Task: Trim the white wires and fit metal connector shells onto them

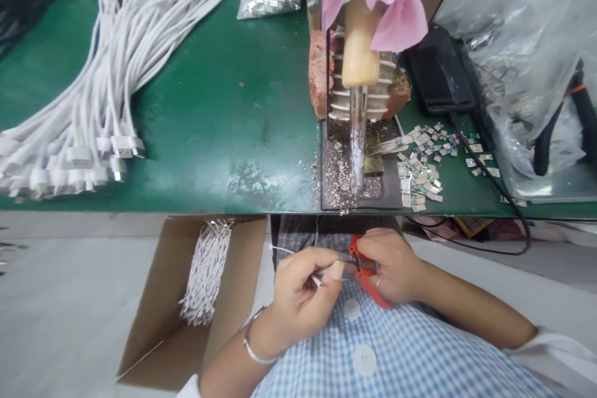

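My left hand (308, 292) pinches a thin white cable (318, 281) between thumb and forefinger, above my lap. My right hand (389, 261) is closed round red-handled pliers (370, 283), with the jaws pointing left at my left fingertips. The jaws seem to touch the end of the cable, but the fingers hide most of it. Just beyond my hands, over the table edge, hangs a soldering iron (358, 137) with a wooden handle, its tip pointing down at a solder-spattered tray (394, 193).
A bundle of white USB cables (116, 74) lies on the green table (200, 118). Small connector boards (422, 183), a phone (441, 71) and dark-handled pliers (543, 143) are to the right. A cardboard box (237, 298) of short white cables (209, 273) stands lower left.
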`<move>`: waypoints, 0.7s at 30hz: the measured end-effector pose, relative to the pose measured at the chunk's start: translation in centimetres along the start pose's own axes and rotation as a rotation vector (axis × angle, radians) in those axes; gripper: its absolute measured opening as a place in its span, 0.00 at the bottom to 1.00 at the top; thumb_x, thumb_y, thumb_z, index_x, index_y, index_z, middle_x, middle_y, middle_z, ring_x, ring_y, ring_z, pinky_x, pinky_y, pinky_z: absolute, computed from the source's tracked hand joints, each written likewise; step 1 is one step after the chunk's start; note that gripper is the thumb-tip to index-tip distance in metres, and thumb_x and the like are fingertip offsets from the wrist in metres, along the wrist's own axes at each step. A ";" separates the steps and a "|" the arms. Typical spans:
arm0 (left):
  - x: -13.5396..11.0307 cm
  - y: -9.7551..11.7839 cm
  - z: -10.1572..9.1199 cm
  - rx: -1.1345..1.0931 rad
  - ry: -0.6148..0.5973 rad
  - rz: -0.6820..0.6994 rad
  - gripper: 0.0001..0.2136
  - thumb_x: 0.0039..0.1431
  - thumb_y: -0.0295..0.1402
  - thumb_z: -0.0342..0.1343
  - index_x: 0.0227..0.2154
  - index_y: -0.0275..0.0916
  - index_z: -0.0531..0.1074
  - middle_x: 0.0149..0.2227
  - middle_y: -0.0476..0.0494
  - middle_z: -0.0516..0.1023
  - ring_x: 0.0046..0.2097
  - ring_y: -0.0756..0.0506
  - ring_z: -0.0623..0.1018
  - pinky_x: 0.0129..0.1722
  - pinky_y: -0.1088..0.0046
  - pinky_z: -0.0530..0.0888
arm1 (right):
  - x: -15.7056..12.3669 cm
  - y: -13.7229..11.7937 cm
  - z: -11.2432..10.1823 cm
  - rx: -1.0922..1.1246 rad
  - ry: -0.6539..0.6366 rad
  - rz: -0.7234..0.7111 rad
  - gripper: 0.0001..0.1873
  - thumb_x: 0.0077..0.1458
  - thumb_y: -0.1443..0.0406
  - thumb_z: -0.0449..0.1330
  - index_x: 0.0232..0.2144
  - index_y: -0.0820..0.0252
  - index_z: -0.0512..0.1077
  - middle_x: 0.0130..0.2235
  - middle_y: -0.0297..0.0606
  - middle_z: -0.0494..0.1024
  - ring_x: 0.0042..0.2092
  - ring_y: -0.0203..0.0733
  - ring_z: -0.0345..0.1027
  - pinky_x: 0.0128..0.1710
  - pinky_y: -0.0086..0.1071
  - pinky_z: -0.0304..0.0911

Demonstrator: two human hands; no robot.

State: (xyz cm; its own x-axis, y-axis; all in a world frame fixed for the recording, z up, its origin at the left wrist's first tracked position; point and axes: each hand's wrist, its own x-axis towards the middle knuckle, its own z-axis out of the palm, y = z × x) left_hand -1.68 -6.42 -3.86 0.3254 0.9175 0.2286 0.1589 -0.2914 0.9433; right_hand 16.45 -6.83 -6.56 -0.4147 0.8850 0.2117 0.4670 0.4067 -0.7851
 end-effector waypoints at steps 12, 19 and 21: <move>-0.6 -0.3 -0.3 -0.084 -0.031 -0.107 0.08 0.65 0.32 0.51 0.30 0.38 0.68 0.21 0.51 0.68 0.21 0.53 0.66 0.20 0.79 0.65 | 0.1 -0.5 -0.2 0.224 -0.087 0.090 0.16 0.54 0.64 0.55 0.18 0.57 0.55 0.18 0.25 0.54 0.20 0.30 0.46 0.21 0.26 0.45; -0.4 -0.1 0.3 -0.484 -0.065 -0.251 0.08 0.65 0.35 0.53 0.33 0.38 0.73 0.19 0.50 0.74 0.19 0.52 0.72 0.21 0.79 0.70 | 0.2 -0.8 0.9 0.234 0.036 0.068 0.14 0.50 0.67 0.54 0.18 0.56 0.53 0.18 0.24 0.52 0.20 0.30 0.45 0.20 0.27 0.44; -0.3 -0.1 0.6 -0.517 -0.022 -0.231 0.07 0.64 0.34 0.54 0.34 0.39 0.74 0.21 0.48 0.77 0.22 0.51 0.76 0.23 0.78 0.73 | 0.1 -1.2 1.2 0.377 -0.021 0.135 0.13 0.49 0.66 0.56 0.18 0.57 0.56 0.18 0.24 0.55 0.20 0.28 0.48 0.19 0.24 0.45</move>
State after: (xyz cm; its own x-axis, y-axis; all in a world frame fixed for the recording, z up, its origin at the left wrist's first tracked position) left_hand -1.22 -6.85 -4.21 0.3562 0.9344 0.0022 -0.2473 0.0920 0.9646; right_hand 14.92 -7.51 -6.27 -0.3865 0.9185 0.0833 0.2009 0.1720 -0.9644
